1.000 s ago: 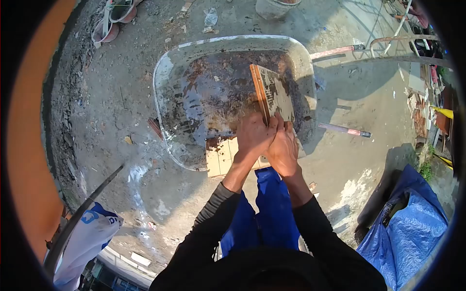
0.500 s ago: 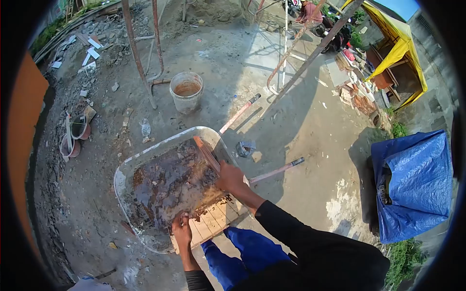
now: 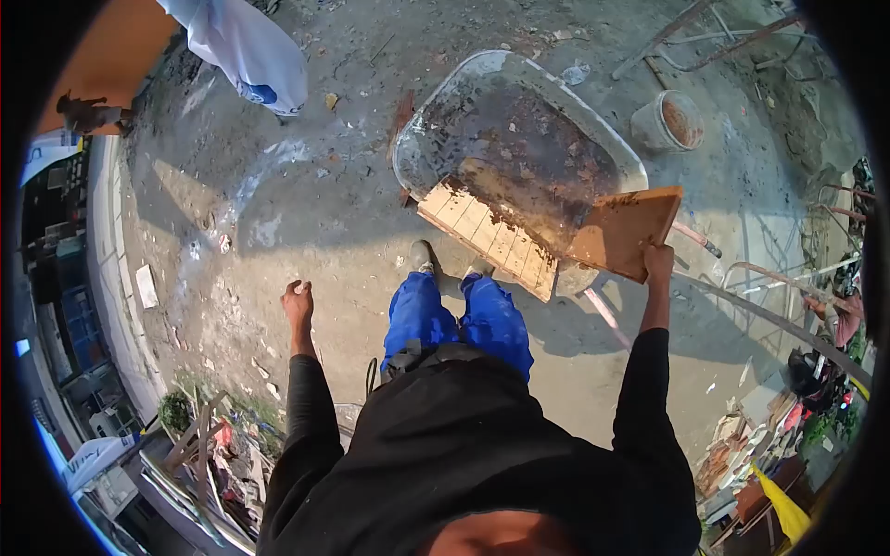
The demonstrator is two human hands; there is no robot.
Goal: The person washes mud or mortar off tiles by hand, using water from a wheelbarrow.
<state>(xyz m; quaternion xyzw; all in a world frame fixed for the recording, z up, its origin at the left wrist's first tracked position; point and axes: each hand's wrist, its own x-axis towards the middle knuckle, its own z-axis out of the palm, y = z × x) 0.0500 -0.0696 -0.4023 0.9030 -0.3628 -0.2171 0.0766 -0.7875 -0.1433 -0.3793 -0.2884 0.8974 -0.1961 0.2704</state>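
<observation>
My right hand [image 3: 658,264] grips the lower corner of a flat orange-brown board [image 3: 630,227], tilted up beside the rim of a wheelbarrow [image 3: 598,118]. Dark wet specks dot the board's face. My left hand [image 3: 297,304] is out to the left over bare ground, apart from the wheelbarrow, fingers curled in with nothing visible in them. Inside the wheelbarrow lies wet dark-brown material [image 3: 533,134]. Across its near edge rests a pale, grooved panel [image 3: 487,239] with brown smears along its upper side.
A white bucket [image 3: 669,122] with brown residue stands right of the wheelbarrow. Metal scaffold poles [image 3: 769,315] cross the right side. A white sack-like thing [image 3: 246,51] is at upper left. Debris piles [image 3: 756,435] lie at lower right, and scrap [image 3: 209,454] at lower left.
My view has swung round, so the wheelbarrow is now upper centre. My right hand has brought the board out of the wheelbarrow's middle towards its right edge. My left hand has left the grooved panel.
</observation>
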